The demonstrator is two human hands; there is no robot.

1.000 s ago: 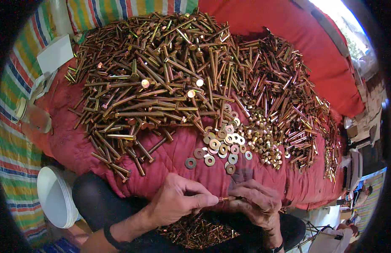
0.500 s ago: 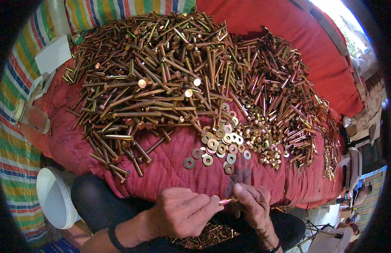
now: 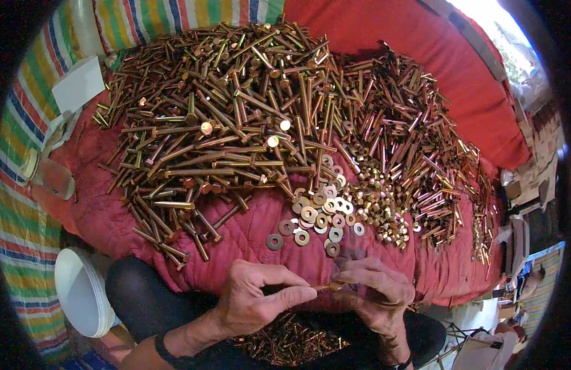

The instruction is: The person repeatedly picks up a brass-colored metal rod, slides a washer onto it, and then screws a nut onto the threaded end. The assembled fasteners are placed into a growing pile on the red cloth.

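Observation:
Low in the middle, my left hand (image 3: 261,296) pinches a short brass-coloured bolt (image 3: 324,287) between thumb and forefinger, its free end pointing right. My right hand (image 3: 381,287) is at that free end, thumb below and fingers above. Motion smears those fingers, so their grip, and any small part at the bolt's end, cannot be made out. Just beyond my hands, flat washers (image 3: 302,237) lie scattered on a red quilted cloth (image 3: 248,246). Beside them on the right is a heap of small hex nuts (image 3: 387,216).
A big pile of long bolts (image 3: 224,123) covers the far left and middle of the cloth, with shorter bolts (image 3: 396,117) on the right. More fasteners (image 3: 291,342) lie between my legs. A white bucket (image 3: 82,293) and a clear jar (image 3: 51,179) are on the left.
My right hand has swung up and right, its fingers spreading over the bolt's end. My left hand has turned, and its pinching thumb and forefinger now show more.

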